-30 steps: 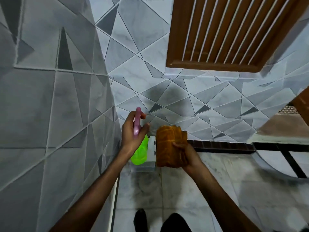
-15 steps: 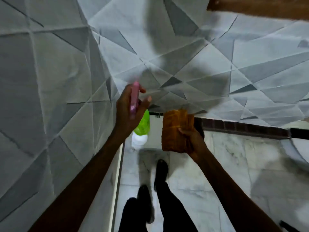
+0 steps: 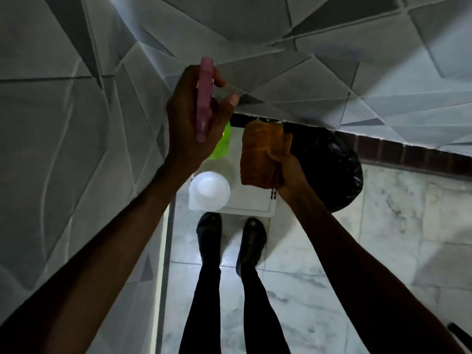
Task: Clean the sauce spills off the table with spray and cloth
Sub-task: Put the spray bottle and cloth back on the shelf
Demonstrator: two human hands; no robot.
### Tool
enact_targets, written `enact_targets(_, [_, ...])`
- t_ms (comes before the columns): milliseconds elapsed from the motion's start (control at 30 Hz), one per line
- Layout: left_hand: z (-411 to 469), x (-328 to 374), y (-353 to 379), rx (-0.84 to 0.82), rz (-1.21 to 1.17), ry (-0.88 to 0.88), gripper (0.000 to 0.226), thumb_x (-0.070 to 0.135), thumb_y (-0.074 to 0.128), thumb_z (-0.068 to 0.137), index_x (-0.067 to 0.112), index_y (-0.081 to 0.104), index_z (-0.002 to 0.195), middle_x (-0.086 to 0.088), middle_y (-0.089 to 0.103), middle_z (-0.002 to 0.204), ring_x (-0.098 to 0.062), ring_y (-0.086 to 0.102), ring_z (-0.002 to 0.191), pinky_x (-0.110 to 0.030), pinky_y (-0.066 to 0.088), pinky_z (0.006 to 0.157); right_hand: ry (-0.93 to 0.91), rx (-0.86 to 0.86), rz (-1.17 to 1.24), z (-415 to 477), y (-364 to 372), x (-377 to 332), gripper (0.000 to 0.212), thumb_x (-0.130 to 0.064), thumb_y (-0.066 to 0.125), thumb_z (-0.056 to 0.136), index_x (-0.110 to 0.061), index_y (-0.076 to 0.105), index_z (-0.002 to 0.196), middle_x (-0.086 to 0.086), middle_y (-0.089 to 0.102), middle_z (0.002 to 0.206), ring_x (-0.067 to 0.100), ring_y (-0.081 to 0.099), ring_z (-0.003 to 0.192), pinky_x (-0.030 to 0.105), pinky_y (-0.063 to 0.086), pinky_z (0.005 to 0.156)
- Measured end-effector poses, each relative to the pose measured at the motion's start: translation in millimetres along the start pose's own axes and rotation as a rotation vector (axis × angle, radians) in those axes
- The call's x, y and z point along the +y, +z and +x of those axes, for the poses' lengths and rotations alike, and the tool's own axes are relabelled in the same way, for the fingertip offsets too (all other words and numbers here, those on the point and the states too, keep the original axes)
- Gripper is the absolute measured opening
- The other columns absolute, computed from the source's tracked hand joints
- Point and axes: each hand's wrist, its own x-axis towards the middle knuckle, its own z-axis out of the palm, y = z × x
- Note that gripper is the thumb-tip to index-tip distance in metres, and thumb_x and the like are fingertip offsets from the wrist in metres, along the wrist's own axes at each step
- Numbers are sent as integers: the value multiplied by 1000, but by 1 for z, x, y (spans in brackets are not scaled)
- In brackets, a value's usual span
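My left hand [image 3: 190,118] grips the spray bottle by its pink trigger head [image 3: 204,98]; the bottle's bright green body [image 3: 221,143] hangs below the hand, mostly hidden by it. My right hand [image 3: 287,172] holds a folded orange-brown cloth [image 3: 263,154], fingers curled round its lower right edge. Both are held in the air above a white tray-like stand [image 3: 252,203] on the floor. No table or sauce spill is in view.
A white round container [image 3: 209,191] stands on the white stand. A black bin bag [image 3: 337,169] sits right of it against the wall. Tiled walls close in on the left and ahead. My legs and feet [image 3: 231,241] stand on the marble floor.
The view has tilted further down and closed in on the corner. The white stand, the container and the black bag have come into sight. Both hands keep their holds.
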Motion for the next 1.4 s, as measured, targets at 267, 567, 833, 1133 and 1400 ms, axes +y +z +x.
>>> enact_targets(267, [-8, -69, 6, 20, 73, -4, 29, 8, 74, 87, -10, 56, 101, -11, 58, 90, -31, 60, 74, -53, 51, 63, 49, 46, -16, 73, 13, 16, 49, -2, 61, 92, -13, 54, 139, 12, 68, 124, 33, 70, 105, 46, 62, 74])
enact_targets(567, [-5, -69, 13, -30, 62, -76, 37, 9, 75, 86, -10, 55, 110, -13, 63, 104, -30, 67, 78, -48, 54, 62, -209, 363, -648, 87, 18, 21, 33, -15, 56, 99, -14, 54, 132, -5, 62, 113, 9, 62, 90, 16, 57, 69])
enact_targets(833, [-28, -71, 11, -100, -2, -177, 62, 11, 68, 90, -10, 37, 139, -26, 45, 142, -33, 59, 120, -42, 54, 95, -123, 351, -1022, 87, 9, 11, 47, -29, 63, 98, -10, 46, 137, 5, 59, 120, 18, 58, 100, 27, 48, 74])
enact_targets(1133, [-29, -63, 7, -83, 139, -157, 57, 16, 70, 91, -4, 45, 139, -15, 58, 135, -28, 63, 112, -47, 56, 87, -71, 378, -1205, 72, 5, 10, 54, -30, 71, 92, -7, 46, 134, 16, 53, 132, 32, 59, 114, 42, 54, 93])
enact_targets(1400, [-30, -63, -1, -260, 184, -256, 93, 40, 73, 83, 1, 24, 152, -12, 34, 156, -24, 40, 141, -16, 35, 110, -314, 401, -1255, 33, 4, 21, 21, -18, 57, 96, -8, 55, 115, 11, 56, 115, 26, 58, 98, 37, 54, 79])
